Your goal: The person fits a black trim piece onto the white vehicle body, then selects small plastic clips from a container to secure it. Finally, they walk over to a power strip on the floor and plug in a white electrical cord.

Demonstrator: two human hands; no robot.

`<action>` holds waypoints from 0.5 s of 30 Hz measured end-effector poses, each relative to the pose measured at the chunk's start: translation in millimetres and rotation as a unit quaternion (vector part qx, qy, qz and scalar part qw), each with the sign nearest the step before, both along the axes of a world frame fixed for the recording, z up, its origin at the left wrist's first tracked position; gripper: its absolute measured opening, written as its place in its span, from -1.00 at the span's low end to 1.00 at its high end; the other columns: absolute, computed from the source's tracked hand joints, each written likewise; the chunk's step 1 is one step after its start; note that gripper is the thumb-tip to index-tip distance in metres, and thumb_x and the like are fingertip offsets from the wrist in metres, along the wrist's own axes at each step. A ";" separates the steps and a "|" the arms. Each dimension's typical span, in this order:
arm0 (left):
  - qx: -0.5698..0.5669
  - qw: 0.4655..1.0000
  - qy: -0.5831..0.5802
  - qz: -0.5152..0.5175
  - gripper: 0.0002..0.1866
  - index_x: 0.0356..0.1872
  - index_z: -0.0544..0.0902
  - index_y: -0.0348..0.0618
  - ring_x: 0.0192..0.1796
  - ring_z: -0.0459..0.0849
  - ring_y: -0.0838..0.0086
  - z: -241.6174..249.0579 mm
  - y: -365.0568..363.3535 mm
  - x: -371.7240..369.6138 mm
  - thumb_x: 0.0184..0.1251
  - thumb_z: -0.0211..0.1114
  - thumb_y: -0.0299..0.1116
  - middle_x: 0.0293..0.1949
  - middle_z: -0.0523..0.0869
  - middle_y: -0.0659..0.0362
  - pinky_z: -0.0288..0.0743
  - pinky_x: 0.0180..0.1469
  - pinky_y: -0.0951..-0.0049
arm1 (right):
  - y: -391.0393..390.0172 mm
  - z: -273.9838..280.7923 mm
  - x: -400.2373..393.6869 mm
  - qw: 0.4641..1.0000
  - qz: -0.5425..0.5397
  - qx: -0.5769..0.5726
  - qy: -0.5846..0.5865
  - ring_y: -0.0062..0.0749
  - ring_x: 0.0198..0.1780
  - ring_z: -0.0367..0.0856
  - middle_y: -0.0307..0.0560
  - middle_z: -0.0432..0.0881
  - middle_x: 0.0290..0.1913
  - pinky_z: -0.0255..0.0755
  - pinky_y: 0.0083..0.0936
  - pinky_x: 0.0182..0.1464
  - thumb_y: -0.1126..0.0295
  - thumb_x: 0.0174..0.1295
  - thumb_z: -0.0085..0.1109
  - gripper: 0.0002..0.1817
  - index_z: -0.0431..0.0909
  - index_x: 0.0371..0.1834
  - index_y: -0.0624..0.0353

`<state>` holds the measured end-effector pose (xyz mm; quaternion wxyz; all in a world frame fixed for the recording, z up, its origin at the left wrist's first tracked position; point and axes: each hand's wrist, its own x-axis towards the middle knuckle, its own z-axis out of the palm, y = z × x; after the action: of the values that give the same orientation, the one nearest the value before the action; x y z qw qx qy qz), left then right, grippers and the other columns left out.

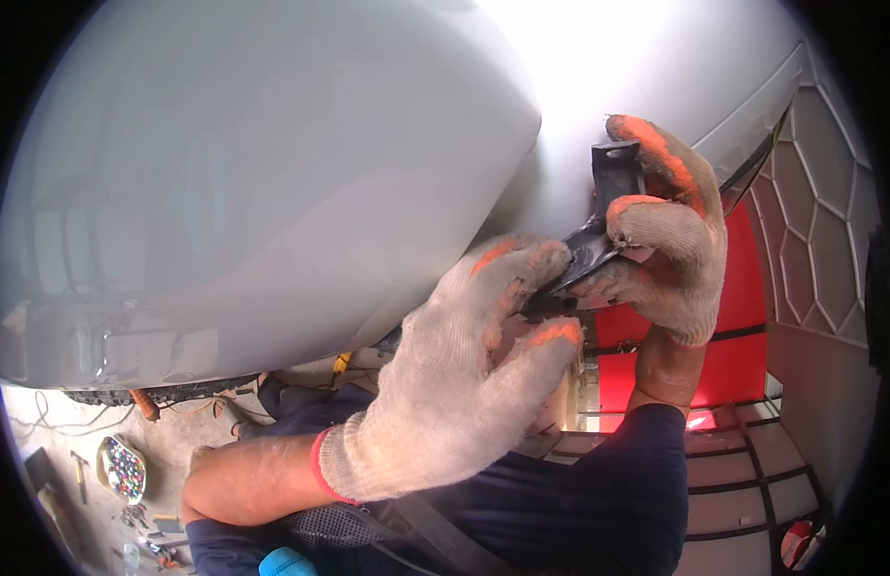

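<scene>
Both my hands wear dirty white knit gloves with orange patches. My right hand point(670, 226) has its fingers curled around a black, bent plastic piece point(591, 245), whose upper end sticks out past the fingers. At its lower end, my left hand point(459, 370) grips it between the fingertips and thumb; part of that end is hidden by the glove. The piece is close in front of the edge of a smooth grey vehicle body panel point(272, 182).
Below the panel shows part of a tyre point(157, 392). On the floor at lower left are a hammer point(79, 476), a bag of small coloured pieces point(125, 470) and scattered tools. A red panel point(737, 278) stands behind my right arm, beside a hexagon-patterned wall point(824, 206).
</scene>
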<state>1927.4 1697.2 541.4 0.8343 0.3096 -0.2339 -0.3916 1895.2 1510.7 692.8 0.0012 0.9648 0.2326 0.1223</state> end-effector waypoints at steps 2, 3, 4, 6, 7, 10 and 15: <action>-0.006 1.000 -0.007 0.013 -0.43 0.44 0.39 -0.41 0.37 0.57 0.41 -3.0 -4.8 -2.2 0.47 0.33 -0.51 0.31 0.62 0.01 0.42 0.44 0.36 | 1.3 -0.6 2.0 1.000 -0.003 -0.003 0.001 0.07 0.33 0.63 0.26 0.54 0.35 0.64 -0.11 0.26 0.11 -0.32 0.75 -0.37 0.61 -0.16 0.00; -0.011 1.000 -0.015 0.024 -0.42 0.45 0.39 -0.41 0.37 0.58 0.41 -3.8 -6.7 -3.2 0.47 0.34 -0.51 0.31 0.62 0.00 0.42 0.44 0.36 | 1.2 -2.2 2.8 1.000 0.001 0.021 -0.007 0.03 0.33 0.64 0.21 0.56 0.35 0.66 -0.15 0.24 0.14 -0.33 0.73 -0.42 0.68 -0.18 0.03; -0.011 1.000 -0.014 0.024 -0.42 0.45 0.39 -0.41 0.37 0.58 0.41 -2.9 -6.1 -2.8 0.47 0.34 -0.51 0.31 0.62 0.00 0.42 0.44 0.36 | 1.1 -3.7 3.2 0.999 0.005 0.044 -0.015 -0.01 0.34 0.64 0.15 0.58 0.36 0.67 -0.20 0.22 0.17 -0.34 0.71 -0.46 0.74 -0.19 0.05; -0.011 1.000 -0.008 0.016 -0.40 0.46 0.36 -0.42 0.39 0.56 0.41 0.7 -4.1 -1.4 0.46 0.34 -0.53 0.34 0.60 -0.02 0.41 0.46 0.34 | 1.3 -2.1 2.6 0.999 0.004 0.037 -0.014 0.00 0.34 0.64 0.16 0.57 0.36 0.67 -0.19 0.22 0.16 -0.33 0.71 -0.45 0.74 -0.19 0.05; -0.011 1.000 -0.008 0.016 -0.40 0.46 0.36 -0.42 0.39 0.56 0.41 0.0 -6.3 -2.5 0.46 0.34 -0.53 0.34 0.60 -0.02 0.41 0.46 0.34 | 1.3 -1.4 2.5 0.999 0.004 0.030 -0.013 0.00 0.34 0.64 0.16 0.57 0.36 0.67 -0.19 0.22 0.16 -0.32 0.71 -0.45 0.73 -0.18 0.05; -0.026 0.995 -0.060 0.070 -0.37 0.48 0.34 -0.41 0.43 0.53 0.38 -3.1 -12.8 -4.2 0.45 0.36 -0.54 0.36 0.57 -0.02 0.38 0.50 0.31 | -1.2 -3.1 3.4 0.999 0.010 0.052 -0.010 0.02 0.34 0.64 0.18 0.57 0.36 0.66 -0.18 0.21 0.15 -0.30 0.71 -0.46 0.73 -0.19 0.05; -0.053 0.998 -0.009 0.017 -0.37 0.48 0.33 -0.39 0.45 0.52 0.34 3.1 -6.3 2.2 0.46 0.36 -0.54 0.37 0.56 -0.02 0.36 0.53 0.27 | 0.4 -0.2 2.9 0.999 0.002 0.031 -0.009 0.01 0.33 0.64 0.18 0.58 0.35 0.67 -0.19 0.19 0.12 -0.28 0.70 -0.47 0.73 -0.19 0.04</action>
<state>1929.7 1690.9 544.5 0.8540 0.2728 -0.2566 -0.3612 1898.0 1511.1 692.5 -0.0268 0.9628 0.2304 0.1384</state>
